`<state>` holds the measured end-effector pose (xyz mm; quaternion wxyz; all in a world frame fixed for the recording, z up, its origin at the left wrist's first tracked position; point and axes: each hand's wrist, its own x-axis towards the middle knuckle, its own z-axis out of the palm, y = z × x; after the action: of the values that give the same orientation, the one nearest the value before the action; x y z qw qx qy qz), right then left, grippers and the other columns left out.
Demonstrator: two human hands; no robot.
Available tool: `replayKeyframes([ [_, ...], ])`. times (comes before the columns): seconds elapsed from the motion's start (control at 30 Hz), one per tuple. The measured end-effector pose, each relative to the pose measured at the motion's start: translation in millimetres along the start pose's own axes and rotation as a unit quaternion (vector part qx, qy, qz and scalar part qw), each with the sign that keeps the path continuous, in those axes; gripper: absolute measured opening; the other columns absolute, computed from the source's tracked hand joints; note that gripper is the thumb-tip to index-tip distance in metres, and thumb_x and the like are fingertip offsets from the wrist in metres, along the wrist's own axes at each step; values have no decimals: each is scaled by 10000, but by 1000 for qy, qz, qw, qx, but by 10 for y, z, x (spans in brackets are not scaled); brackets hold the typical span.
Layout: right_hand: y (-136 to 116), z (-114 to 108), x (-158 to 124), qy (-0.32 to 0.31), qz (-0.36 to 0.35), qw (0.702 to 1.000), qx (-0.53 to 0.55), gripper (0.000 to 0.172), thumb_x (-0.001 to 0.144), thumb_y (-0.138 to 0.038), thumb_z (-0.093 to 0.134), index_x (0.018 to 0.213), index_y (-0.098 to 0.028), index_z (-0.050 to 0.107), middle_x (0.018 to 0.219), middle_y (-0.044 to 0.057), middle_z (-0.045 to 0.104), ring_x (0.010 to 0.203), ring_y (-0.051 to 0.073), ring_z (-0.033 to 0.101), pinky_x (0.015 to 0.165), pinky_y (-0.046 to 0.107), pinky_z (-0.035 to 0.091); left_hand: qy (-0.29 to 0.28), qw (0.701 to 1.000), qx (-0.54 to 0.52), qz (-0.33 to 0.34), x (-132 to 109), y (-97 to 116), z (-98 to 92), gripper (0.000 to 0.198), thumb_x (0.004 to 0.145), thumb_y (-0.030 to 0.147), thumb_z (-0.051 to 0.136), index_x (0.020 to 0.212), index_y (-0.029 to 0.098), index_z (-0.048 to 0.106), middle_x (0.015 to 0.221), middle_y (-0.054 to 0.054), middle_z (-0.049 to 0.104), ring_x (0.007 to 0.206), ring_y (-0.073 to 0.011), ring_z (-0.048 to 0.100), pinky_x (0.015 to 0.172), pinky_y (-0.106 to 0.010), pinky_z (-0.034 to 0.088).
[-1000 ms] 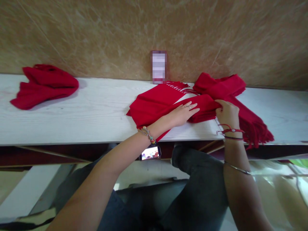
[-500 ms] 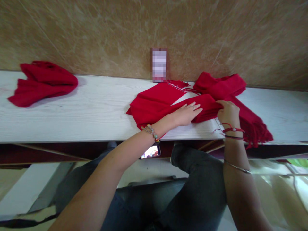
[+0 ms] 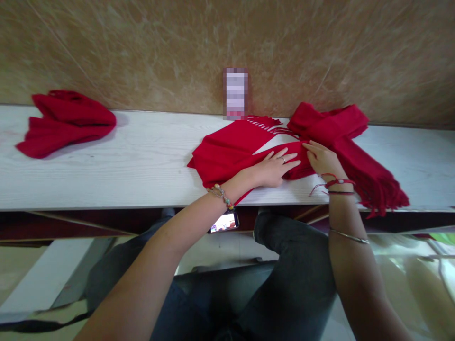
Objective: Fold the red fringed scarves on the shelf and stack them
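A red fringed scarf (image 3: 227,147) lies bent on the white wood-grain shelf, its bend at the left and one fringed end towards the wall. My left hand (image 3: 276,169) rests flat on the scarf's front length, fingers spread, a ring on one. Just to the right, my right hand (image 3: 322,157) touches the right end of that same length, its fingers stretched out over the cloth and the fingertips partly apart. Beside it, a second red scarf (image 3: 329,125) is crossed over itself, its fringe hanging towards the shelf's front edge.
A bunched red cloth (image 3: 71,121) sits at the shelf's (image 3: 152,161) left. A phone with a blurred screen (image 3: 236,94) leans upright on the brown marbled wall (image 3: 159,52). Under the front edge, a second phone (image 3: 224,222) shows a lit picture near my knees.
My right hand has slid left along the scarf, from gripping its right end to lying on it with straighter fingers. My left hand stays in place, with its fingers spread slightly wider.
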<state>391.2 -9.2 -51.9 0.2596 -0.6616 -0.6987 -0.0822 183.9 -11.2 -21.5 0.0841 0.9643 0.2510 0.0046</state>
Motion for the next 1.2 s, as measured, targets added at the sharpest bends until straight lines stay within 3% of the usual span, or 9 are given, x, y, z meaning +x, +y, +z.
replayKeyframes([
  [0.17,112,-97,-32,3,92,996,-14,412,781,-141,396,1086,-146,673,1030,104,697,971,255,637,880,408,485,-6,1000,-4,5,-43,-1,1,736,771,104,442,1457,209,197,1550,-20,73,1412,-252,-28,1138,-476,82],
  [0.23,57,-153,-38,61,100,993,-19,430,765,-106,376,1078,-115,670,1037,129,691,986,258,631,906,415,470,-9,1000,-8,7,-57,-2,-1,726,786,121,437,1462,207,185,1551,-18,61,1412,-248,-36,1140,-470,72],
  [0.33,-92,-208,-30,139,45,989,6,452,792,-101,339,1131,-123,637,1136,134,650,1088,237,581,966,412,434,-4,1000,-18,14,-53,-26,34,707,815,172,441,1466,206,168,1552,-26,56,1412,-246,-43,1141,-462,57],
  [0.43,-227,-172,-14,89,-48,994,32,420,843,-166,346,1165,-177,615,1204,96,618,1163,225,532,987,420,424,25,999,-24,15,-25,-63,103,670,843,235,446,1462,240,189,1554,-29,6,1407,-265,-71,1134,-474,33],
  [0.53,-252,-64,-7,-3,-69,997,19,391,852,-197,370,1146,-170,628,1194,102,626,1168,239,532,988,454,417,40,999,-35,-9,-3,-97,156,627,864,337,469,1445,293,237,1547,-20,-90,1390,-321,-116,1121,-503,27],
  [0.67,-121,23,-18,-27,-25,999,-2,397,857,-208,376,1174,-174,613,1261,107,583,1215,263,493,1000,513,384,26,998,-54,-6,-11,-139,165,625,869,403,487,1435,363,226,1540,13,-136,1387,-340,-112,1119,-505,56],
  [0.9,96,-45,-52,-9,59,997,40,408,812,-174,386,1127,-158,646,1192,101,630,1127,223,570,1006,407,411,13,998,-62,7,-70,-165,103,590,871,374,504,1413,390,271,1542,36,-123,1397,-318,-84,1123,-497,71],
  [1.2,-68,-187,-79,109,159,980,53,332,725,-141,494,984,-150,702,980,97,714,908,227,653,881,378,477,49,996,-74,20,-35,-225,182,569,859,373,528,1388,397,319,1546,52,-97,1401,-311,-70,1120,-494,105],
])
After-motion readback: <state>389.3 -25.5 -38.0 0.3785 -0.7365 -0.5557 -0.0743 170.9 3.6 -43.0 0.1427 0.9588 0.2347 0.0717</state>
